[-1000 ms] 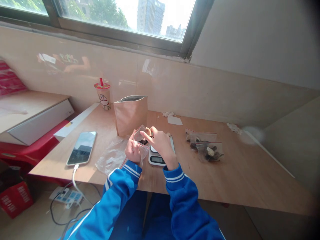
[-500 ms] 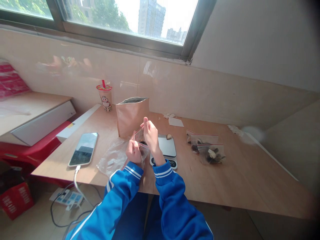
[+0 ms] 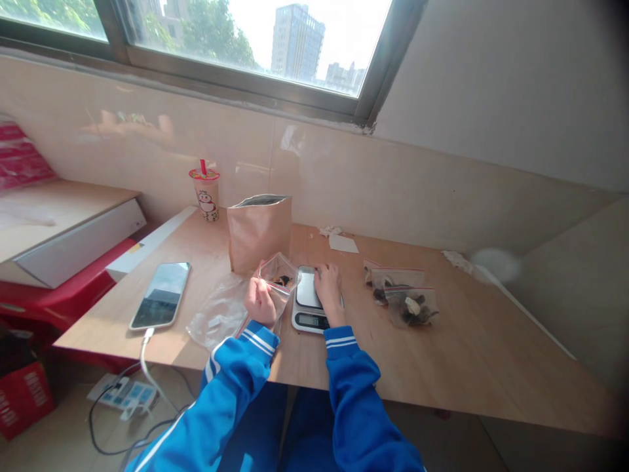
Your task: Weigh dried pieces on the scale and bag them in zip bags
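Two bare hands over the wooden worktop (image 3: 442,354): left hand (image 3: 259,303) clenches a crinkly clear zip-top bag (image 3: 279,272), red-edged mouth gaping, dark dried pieces (image 3: 282,280) inside, held just beside a steel-topped digital scale (image 3: 307,292), right hand (image 3: 328,288) against it, grip unclear.

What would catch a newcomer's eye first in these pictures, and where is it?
The bright blue striped sleeves at the bottom come first. Above them, the left hand holds a clear zip bag of dark pieces, and the right hand rests at a digital scale. Behind stands a brown paper pouch, with a phone lying to the left.
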The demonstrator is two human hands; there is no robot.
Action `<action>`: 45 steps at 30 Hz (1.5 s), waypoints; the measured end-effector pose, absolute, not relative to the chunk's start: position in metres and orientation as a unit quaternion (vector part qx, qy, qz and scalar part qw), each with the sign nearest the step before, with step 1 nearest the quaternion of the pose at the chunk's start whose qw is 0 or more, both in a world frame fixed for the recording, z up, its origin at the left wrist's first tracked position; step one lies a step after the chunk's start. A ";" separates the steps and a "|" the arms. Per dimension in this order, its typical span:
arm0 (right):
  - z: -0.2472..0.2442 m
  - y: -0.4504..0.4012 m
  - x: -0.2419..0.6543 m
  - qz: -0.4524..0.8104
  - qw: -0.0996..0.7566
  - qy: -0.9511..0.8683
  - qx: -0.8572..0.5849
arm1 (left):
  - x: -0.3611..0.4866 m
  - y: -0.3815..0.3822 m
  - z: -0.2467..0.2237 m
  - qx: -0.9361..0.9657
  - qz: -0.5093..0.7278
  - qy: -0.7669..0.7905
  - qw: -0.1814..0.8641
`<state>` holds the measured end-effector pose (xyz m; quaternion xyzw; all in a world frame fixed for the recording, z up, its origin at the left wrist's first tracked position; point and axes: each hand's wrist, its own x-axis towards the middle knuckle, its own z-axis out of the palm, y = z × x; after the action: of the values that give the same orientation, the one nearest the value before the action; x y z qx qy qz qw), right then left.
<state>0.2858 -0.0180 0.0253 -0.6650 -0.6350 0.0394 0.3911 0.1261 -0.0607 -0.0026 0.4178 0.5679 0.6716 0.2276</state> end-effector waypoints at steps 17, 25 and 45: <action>0.121 -0.056 0.227 0.229 0.520 -0.695 -0.440 | 0.125 -0.062 -0.002 0.403 0.688 0.560 0.224; 0.078 -0.091 0.240 0.264 0.521 -0.601 -0.545 | 0.127 -0.057 -0.003 0.383 0.710 0.551 0.213; 0.084 -0.104 0.282 0.243 0.733 -0.407 -0.488 | 0.129 -0.061 0.004 0.516 0.758 0.348 0.196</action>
<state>0.2820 -0.1044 0.0836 -0.4880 -0.4068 0.2428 0.7331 0.1291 -0.0613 0.0043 0.5158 0.3480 0.7578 0.1964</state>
